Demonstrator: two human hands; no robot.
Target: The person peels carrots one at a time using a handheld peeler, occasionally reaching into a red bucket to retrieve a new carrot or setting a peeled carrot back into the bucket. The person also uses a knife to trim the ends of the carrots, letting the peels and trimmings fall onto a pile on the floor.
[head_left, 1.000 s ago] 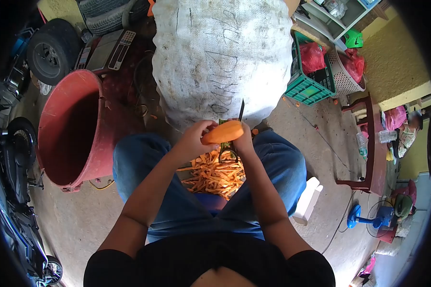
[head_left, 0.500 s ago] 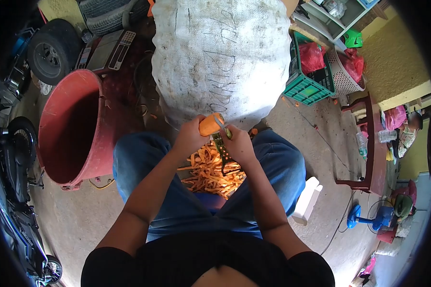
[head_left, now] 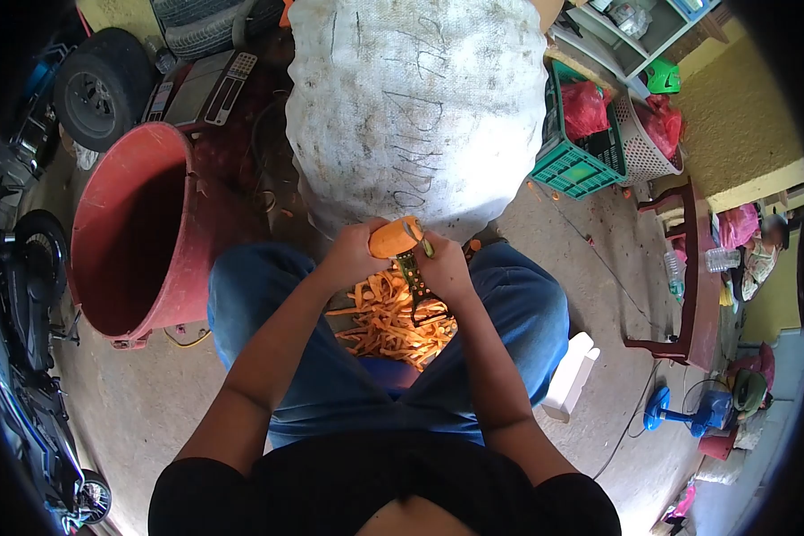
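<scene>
My left hand (head_left: 352, 255) grips a thick orange carrot (head_left: 395, 238) from the left, its cut end facing right. My right hand (head_left: 447, 271) is closed around a peeler (head_left: 428, 247) with a green handle, its blade at the carrot's right end. Below the right hand hangs a dark green strip with holes (head_left: 411, 279). Under both hands, between my knees, lies a heap of orange peel strips (head_left: 393, 326), with a blue container edge (head_left: 391, 373) showing below it.
A large white sack (head_left: 411, 116) stands right in front of my hands. To the left is a big red tub (head_left: 188, 241); to the right are a green crate (head_left: 582, 170), a white basket (head_left: 643, 152) and a reddish-brown wooden bench (head_left: 692, 277). A white box (head_left: 572, 377) lies by my right knee.
The carrot has tilted flatter in my left hand, and the peeler has turned slightly against its end. My hands stay in nearly the same place. The view has shifted a little.
</scene>
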